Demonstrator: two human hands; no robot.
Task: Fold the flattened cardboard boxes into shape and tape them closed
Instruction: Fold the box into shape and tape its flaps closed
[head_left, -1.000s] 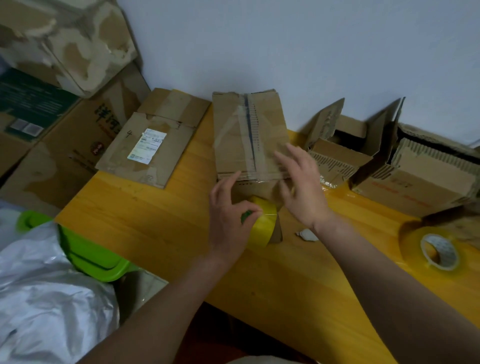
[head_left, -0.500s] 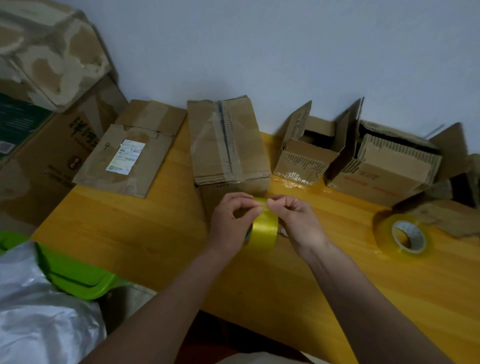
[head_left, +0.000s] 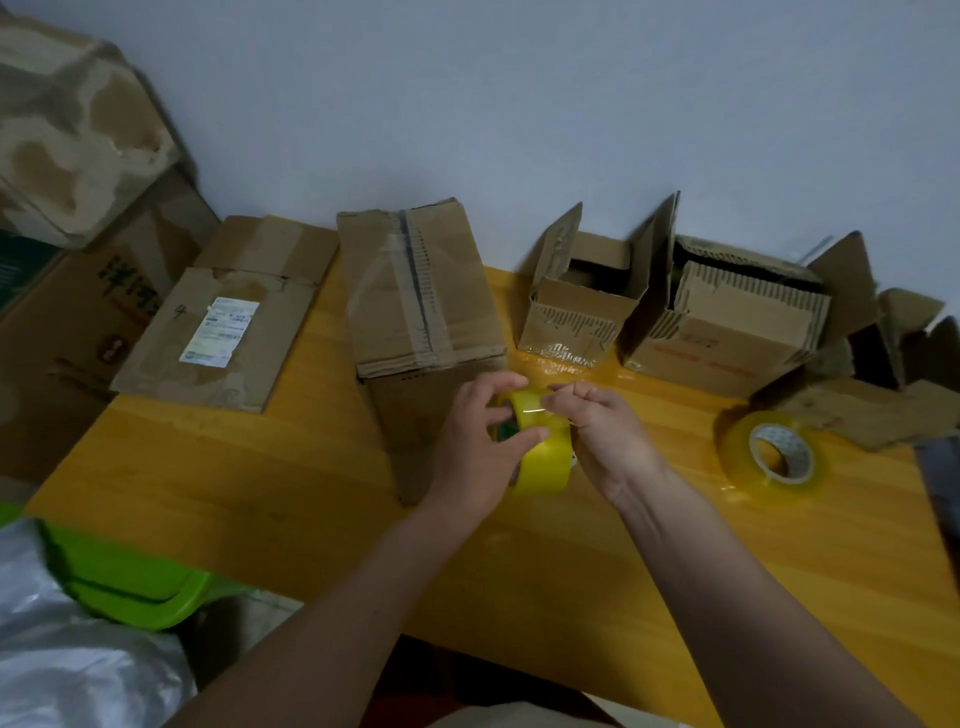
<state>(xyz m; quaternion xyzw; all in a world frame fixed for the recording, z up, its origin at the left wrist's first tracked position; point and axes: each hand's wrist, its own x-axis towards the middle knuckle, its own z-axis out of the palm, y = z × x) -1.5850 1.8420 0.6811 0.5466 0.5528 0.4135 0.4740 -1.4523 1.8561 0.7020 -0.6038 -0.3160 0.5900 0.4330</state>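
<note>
A folded cardboard box (head_left: 415, 291) stands on the yellow table (head_left: 291, 483), its top seam covered with clear tape. Just in front of its right corner my left hand (head_left: 478, 447) grips a yellow tape roll (head_left: 543, 457) held on edge. My right hand (head_left: 597, 431) pinches the tape's loose end at the top of the roll. A flattened cardboard box (head_left: 228, 322) with a white label lies at the table's left edge.
Two open-topped boxes (head_left: 582, 306) (head_left: 727, 332) stand at the back right by the wall. A second tape roll (head_left: 774, 452) lies flat on the right, with cardboard scraps (head_left: 872, 410) behind it. Large cartons (head_left: 67, 130) stack at far left; a green bin (head_left: 130, 587) sits below the table.
My right hand left the top of the taped box and came down to the roll, where it now pinches the tape end. The left hand kept holding the roll.
</note>
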